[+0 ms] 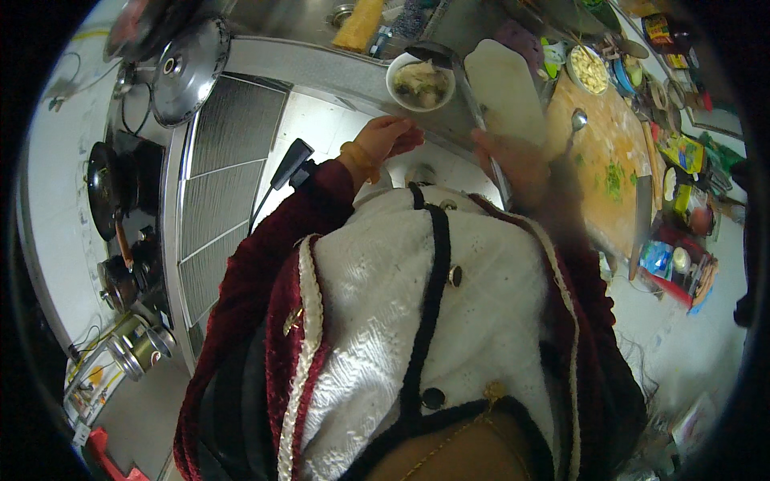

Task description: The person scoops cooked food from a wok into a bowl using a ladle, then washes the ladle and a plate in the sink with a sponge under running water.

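Observation:
A white bowl (pixel 420 84) with greens and pale pieces of food in it stands at the counter's edge. Over its rim lies the dark bowl of a ladle (pixel 431 54), its long metal handle running down to the right. My right hand (pixel 514 165), somewhat blurred, grips that handle near its lower end. My left hand (pixel 388 139), with a yellow band at the wrist, is just below the white bowl, apart from it. Its fingers are loosely curved and I see nothing in them. Right of the ladle handle lies a pale cutting board (pixel 504 84).
A floured wooden board (pixel 592 162) on the right bears chopped greens, a spoon (pixel 578 120) and a knife (pixel 643 207). Beyond it stands a bowl of pale pieces (pixel 588 70). A stove with a black wok (pixel 103 191) and a large metal lid (pixel 191 72) are on the left.

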A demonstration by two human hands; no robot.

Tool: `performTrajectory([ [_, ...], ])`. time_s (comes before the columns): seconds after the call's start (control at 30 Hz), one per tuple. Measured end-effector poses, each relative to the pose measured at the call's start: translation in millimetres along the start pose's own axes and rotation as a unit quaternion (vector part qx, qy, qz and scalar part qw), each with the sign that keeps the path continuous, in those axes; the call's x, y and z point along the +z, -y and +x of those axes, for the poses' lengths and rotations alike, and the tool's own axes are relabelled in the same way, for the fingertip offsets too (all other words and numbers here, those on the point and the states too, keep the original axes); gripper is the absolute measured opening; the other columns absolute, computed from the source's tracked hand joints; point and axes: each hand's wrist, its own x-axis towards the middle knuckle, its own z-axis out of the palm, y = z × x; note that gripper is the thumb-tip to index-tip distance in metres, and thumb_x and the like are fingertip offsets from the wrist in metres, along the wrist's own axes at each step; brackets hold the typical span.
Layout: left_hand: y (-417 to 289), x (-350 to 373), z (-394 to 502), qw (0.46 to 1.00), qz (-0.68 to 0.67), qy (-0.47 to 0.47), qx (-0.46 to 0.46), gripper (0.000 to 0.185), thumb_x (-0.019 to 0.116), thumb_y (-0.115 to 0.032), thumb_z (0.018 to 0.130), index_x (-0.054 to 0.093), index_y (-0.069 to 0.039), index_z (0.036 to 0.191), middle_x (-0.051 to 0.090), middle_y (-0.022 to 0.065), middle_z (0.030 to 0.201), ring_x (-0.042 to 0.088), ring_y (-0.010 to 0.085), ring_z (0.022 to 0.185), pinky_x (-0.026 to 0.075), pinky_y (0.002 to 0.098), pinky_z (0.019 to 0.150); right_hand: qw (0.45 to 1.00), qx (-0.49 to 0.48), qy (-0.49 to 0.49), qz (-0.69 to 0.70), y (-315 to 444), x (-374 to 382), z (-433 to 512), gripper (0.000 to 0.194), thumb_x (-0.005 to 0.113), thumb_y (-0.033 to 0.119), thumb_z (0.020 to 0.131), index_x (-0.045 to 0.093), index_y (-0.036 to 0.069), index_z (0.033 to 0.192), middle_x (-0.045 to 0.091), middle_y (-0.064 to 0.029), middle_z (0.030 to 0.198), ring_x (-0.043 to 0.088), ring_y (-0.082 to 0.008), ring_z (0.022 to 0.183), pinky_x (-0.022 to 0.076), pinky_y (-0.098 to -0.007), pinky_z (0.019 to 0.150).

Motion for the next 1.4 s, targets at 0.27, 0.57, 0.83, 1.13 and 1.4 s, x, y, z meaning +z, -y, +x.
performTrajectory([
  [0.27,8,45,28,0.988,0.118,0.069,-0.067,0.032,0.053,-0.026,0.089,0.053,-0.002,0.111,0.059,0.0102,0.105,0.059,0.0189,0.096,0.046,0.0290,0.086,0.936,0.242,-0.257,0.007,-2,-28,-68,0.022,0.059,0.008,0.083,0.059,0.001,0.104,0.065,-0.0128,0.079,0.064,-0.0197,0.067,0.0502,-0.0274,0.060],
  [0.57,18,75,73,0.955,0.258,0.144,-0.013,0.047,0.054,-0.024,0.088,0.043,-0.005,0.129,0.052,0.0056,0.122,0.045,0.0152,0.115,0.033,0.0303,0.098,0.936,0.317,-0.141,-0.049,5,-6,-108,0.024,0.057,0.010,0.084,0.056,0.002,0.106,0.064,-0.0132,0.078,0.064,-0.0224,0.066,0.0506,-0.0305,0.060],
  [0.83,19,79,77,0.954,0.258,0.150,0.014,0.049,0.054,-0.023,0.087,0.041,-0.004,0.131,0.048,0.0061,0.127,0.044,0.0158,0.116,0.030,0.0291,0.100,0.814,0.361,-0.359,0.279,-21,5,-123,0.032,0.046,0.026,0.092,0.054,-0.003,0.101,0.060,-0.0123,0.064,0.059,-0.0186,0.056,0.0499,-0.0298,0.055],
  [1.13,0,67,50,0.972,0.197,0.118,-0.047,0.043,0.051,-0.029,0.089,0.047,-0.008,0.126,0.053,0.0017,0.120,0.046,0.0114,0.111,0.033,0.0283,0.097,0.718,0.394,-0.477,0.318,-12,-24,-85,0.032,0.047,0.026,0.091,0.054,-0.003,0.101,0.058,-0.0130,0.061,0.055,-0.0182,0.051,0.0463,-0.0271,0.051],
  [1.4,-10,32,14,0.985,0.105,0.129,-0.046,0.038,0.044,-0.031,0.092,0.051,-0.007,0.121,0.054,0.0037,0.118,0.051,0.0141,0.108,0.035,0.0289,0.097,0.892,0.230,-0.287,0.261,2,-13,-32,0.030,0.051,0.022,0.090,0.053,-0.002,0.108,0.061,-0.0128,0.072,0.059,-0.0188,0.057,0.0496,-0.0294,0.057],
])
